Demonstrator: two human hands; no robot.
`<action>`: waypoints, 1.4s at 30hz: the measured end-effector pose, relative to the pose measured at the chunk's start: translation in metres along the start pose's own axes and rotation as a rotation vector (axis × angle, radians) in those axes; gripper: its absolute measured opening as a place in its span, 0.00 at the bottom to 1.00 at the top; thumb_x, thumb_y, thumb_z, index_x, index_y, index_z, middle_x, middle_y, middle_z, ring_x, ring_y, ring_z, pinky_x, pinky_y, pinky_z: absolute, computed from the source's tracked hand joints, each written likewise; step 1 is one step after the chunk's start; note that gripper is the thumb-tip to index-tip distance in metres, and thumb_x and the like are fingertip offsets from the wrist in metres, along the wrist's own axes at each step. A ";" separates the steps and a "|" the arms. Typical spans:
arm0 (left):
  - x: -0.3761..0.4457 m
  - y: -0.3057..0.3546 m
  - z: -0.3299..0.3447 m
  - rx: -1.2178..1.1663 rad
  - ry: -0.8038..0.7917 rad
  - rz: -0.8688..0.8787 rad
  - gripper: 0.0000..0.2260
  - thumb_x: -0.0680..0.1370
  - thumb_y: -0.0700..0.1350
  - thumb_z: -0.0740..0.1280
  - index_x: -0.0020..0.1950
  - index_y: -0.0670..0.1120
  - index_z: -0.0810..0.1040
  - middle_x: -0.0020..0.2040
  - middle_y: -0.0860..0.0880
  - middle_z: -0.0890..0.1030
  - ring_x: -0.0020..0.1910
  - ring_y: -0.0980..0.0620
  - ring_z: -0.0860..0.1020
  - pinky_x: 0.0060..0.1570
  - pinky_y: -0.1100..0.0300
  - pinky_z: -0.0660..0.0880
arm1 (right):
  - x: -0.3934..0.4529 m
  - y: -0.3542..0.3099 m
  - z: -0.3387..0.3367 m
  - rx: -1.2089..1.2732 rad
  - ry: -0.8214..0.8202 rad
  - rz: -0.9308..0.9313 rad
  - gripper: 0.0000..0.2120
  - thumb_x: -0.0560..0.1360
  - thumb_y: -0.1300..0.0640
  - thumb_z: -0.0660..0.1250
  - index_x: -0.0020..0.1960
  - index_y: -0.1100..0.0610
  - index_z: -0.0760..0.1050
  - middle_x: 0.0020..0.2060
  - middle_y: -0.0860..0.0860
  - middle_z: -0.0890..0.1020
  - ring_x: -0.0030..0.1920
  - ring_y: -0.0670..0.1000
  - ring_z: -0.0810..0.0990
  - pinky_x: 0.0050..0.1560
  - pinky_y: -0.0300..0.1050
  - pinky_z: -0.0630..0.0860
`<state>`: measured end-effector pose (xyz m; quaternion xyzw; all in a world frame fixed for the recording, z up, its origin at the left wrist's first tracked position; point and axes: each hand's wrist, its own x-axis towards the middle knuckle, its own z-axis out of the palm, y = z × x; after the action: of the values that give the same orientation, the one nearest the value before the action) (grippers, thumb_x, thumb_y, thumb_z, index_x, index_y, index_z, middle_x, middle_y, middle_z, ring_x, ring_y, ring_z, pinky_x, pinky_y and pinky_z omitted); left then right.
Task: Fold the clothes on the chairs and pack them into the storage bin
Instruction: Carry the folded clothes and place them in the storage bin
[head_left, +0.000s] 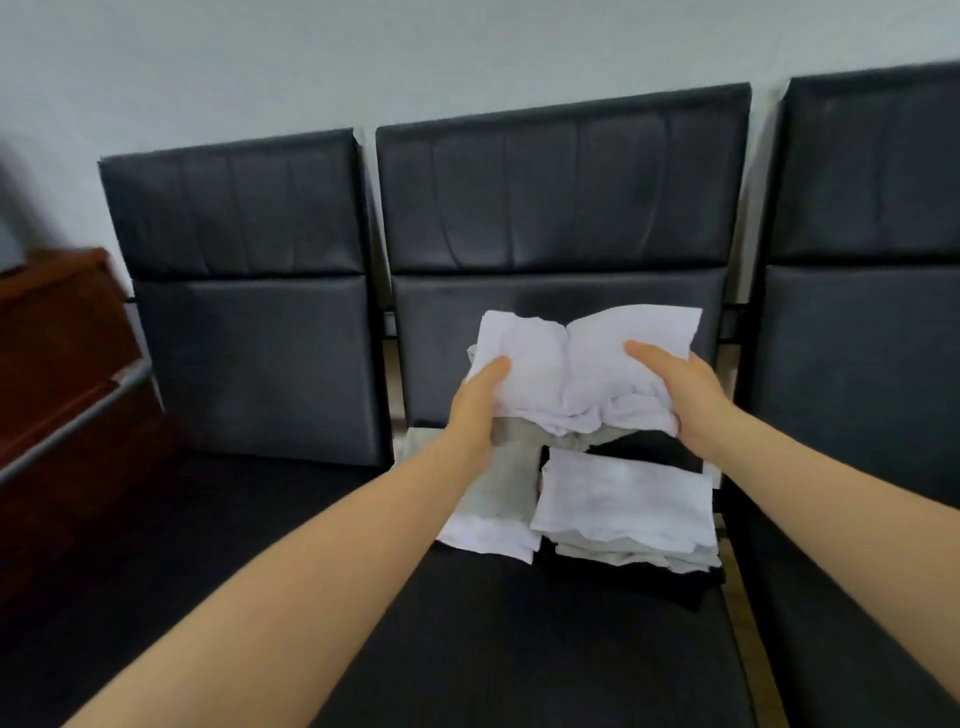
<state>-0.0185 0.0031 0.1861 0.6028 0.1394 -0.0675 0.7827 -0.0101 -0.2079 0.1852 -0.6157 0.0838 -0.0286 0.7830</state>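
Observation:
I hold a folded white garment (571, 364) above the seat of the middle black chair (519, 623). My left hand (475, 405) grips its left edge, thumb on top. My right hand (685, 400) grips its right edge the same way. Under the garment some grey cloth (519, 434) shows. On the seat lie a folded stack (623, 509) of white, grey and black clothes at the right and a grey and white folded piece (493, 514) at the left. No storage bin is in view.
Black padded chairs stand at the left (249, 312) and at the right (857, 312), backs to a pale wall. A dark brown wooden piece of furniture (57, 353) with a metal rail stands at the far left.

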 end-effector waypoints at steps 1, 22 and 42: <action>-0.007 0.034 0.000 0.026 -0.026 -0.043 0.27 0.66 0.56 0.71 0.63 0.48 0.77 0.59 0.46 0.81 0.58 0.45 0.79 0.61 0.48 0.74 | -0.001 -0.029 0.010 -0.026 0.010 0.027 0.21 0.72 0.53 0.73 0.63 0.56 0.76 0.54 0.54 0.83 0.53 0.55 0.83 0.54 0.51 0.79; -0.158 0.465 -0.134 0.128 0.138 -0.210 0.32 0.66 0.62 0.74 0.64 0.47 0.73 0.60 0.45 0.77 0.58 0.47 0.76 0.64 0.49 0.72 | -0.104 -0.395 0.324 -0.533 -0.321 -0.033 0.04 0.76 0.52 0.67 0.50 0.49 0.75 0.46 0.48 0.81 0.47 0.49 0.79 0.39 0.39 0.71; -0.258 0.520 -0.349 -0.046 0.795 0.217 0.14 0.76 0.57 0.66 0.56 0.51 0.71 0.56 0.51 0.76 0.56 0.48 0.73 0.62 0.52 0.70 | -0.161 -0.328 0.578 -0.161 -0.656 0.098 0.10 0.75 0.48 0.69 0.54 0.50 0.78 0.52 0.52 0.83 0.53 0.52 0.81 0.58 0.53 0.77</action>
<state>-0.1693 0.4604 0.6626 0.5756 0.3678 0.2567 0.6838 -0.0531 0.2913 0.6497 -0.6473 -0.1411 0.2153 0.7174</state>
